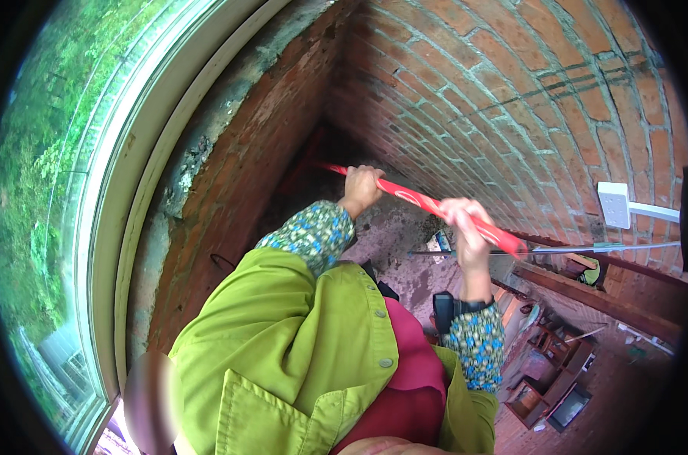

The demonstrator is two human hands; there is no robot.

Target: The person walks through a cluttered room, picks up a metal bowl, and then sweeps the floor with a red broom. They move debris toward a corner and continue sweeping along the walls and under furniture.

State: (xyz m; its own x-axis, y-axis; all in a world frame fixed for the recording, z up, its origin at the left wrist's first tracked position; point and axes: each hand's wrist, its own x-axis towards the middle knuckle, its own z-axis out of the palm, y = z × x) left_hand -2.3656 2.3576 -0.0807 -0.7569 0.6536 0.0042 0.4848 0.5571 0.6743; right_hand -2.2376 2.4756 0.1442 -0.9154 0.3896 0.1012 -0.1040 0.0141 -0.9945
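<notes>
A red pole (409, 196) with pale printed marks slants across the middle, in front of a brick corner. My left hand (362, 186) is closed around it near its far end. My right hand (468, 224), slightly blurred, grips it closer to its right end, which juts past the fingers. Beyond my left hand the pole runs into the dark corner, and what is at that end cannot be made out. A black watch-like device (447, 310) is strapped on my right wrist. Patterned sleeve covers (321, 230) cover both forearms.
A brick wall (491, 102) rises ahead, bearing a white socket box (613, 205). At left is a window frame (145, 187) above a rough ledge. A thin metal rod (554, 249) crosses at right, behind the red pole. Wooden furniture (554, 369) stands lower right.
</notes>
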